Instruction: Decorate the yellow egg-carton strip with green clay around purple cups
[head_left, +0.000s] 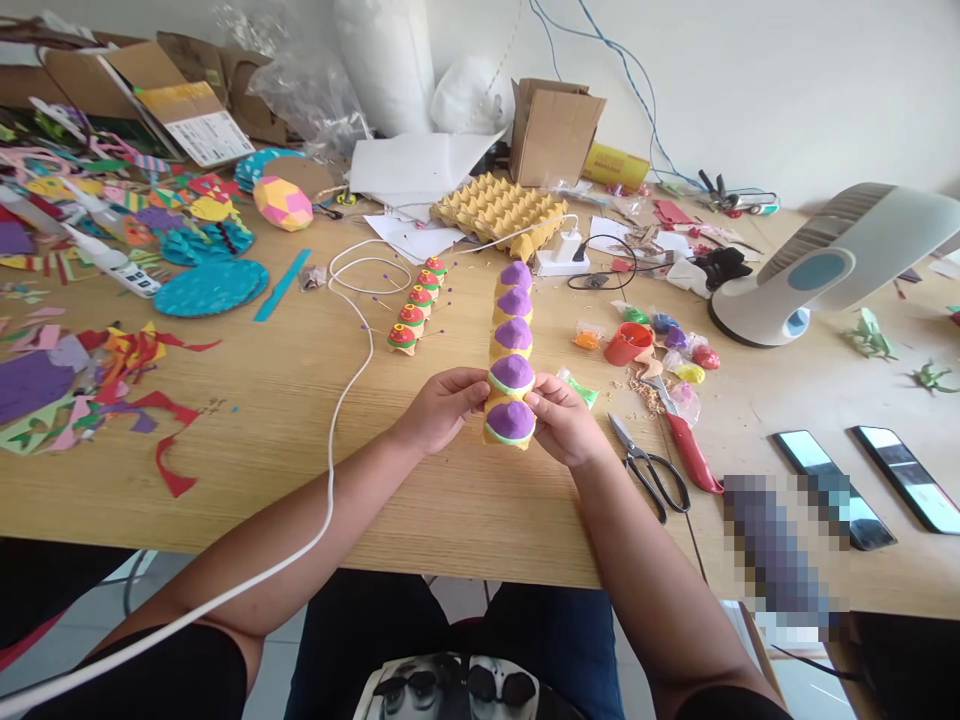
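Observation:
Between my two hands, above the table, I hold a strip of egg carton (pixel 511 337), yellow with a row of purple-covered humps and thin pale green bands on the nearest ones. My left hand (pixel 448 408) pinches its left side near the close end. On the opposite side, the thumb and fingers of my right hand (pixel 561 415) grip it at the same height. A second egg-carton strip (pixel 413 308), with red and green humps, yellow rings and pins sticking out sideways, lies on the table to the left.
Scissors (pixel 649 466) and a red-handled knife (pixel 691 452) lie right of my right hand. Beyond are a red cup (pixel 628 344), bagged coloured clay (pixel 688 372), a yellow egg tray (pixel 499 212) and a white fan (pixel 806 265). A white cable (pixel 349 395) crosses my left arm. Paper scraps (pixel 112 385) cover the left.

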